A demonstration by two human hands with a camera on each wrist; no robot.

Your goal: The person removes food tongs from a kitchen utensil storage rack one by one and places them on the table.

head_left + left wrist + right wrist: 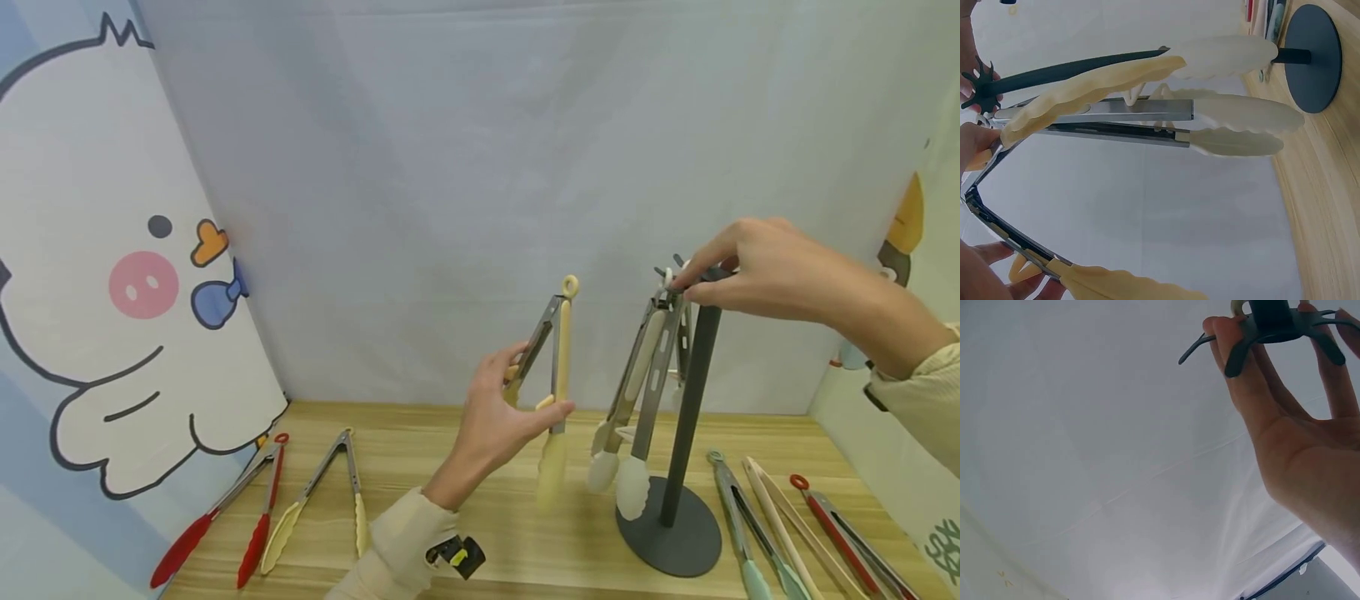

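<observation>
The held tongs [565, 350] are coloured pale yellow and silver. The stand [687, 417] is finished in dark grey; the counter [420, 454] is patterned with tan wood grain.

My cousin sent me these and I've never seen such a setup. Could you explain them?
There is no machine, only a person's bare hands. The wide picture comes from a head camera; the others, from one camera on each wrist. The left hand holds pale yellow tongs. The right hand grips the pronged top of a dark stand, where white-tipped tongs hang. On the wooden table lie more tongs: red and yellow at the left; green, beige and red at the right.
</observation>
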